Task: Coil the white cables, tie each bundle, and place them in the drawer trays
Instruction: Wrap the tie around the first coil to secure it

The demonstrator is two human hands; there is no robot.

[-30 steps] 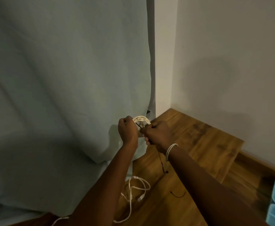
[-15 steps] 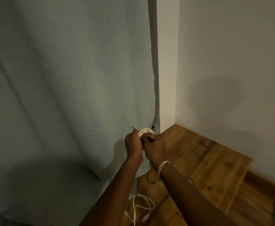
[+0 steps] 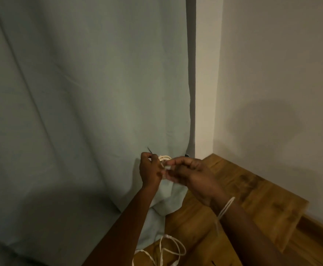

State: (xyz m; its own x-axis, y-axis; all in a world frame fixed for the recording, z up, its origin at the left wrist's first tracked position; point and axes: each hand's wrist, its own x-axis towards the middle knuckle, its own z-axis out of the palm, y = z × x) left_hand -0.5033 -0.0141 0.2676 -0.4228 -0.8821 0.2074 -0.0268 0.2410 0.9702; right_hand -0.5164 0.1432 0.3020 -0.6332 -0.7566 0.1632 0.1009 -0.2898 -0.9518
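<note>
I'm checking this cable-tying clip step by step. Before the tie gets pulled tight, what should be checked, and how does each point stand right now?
1. Coil held: ok. The left hand grips the coiled white cable and the right hand meets it.
2. Tie in hand: ok. A thin dark tie sticks up from the left hand.
3. Tie wrapped round the whole bundle: cannot tell, the fingers hide it.
4. Other cable out of the way: ok. The loose white cable lies on the wooden floor below, apart from the hands.
5. Wrist free: not ok. A white band circles the right wrist with a strand hanging from it.
6. Drawer trays within reach: cannot tell, none in view.
</note>
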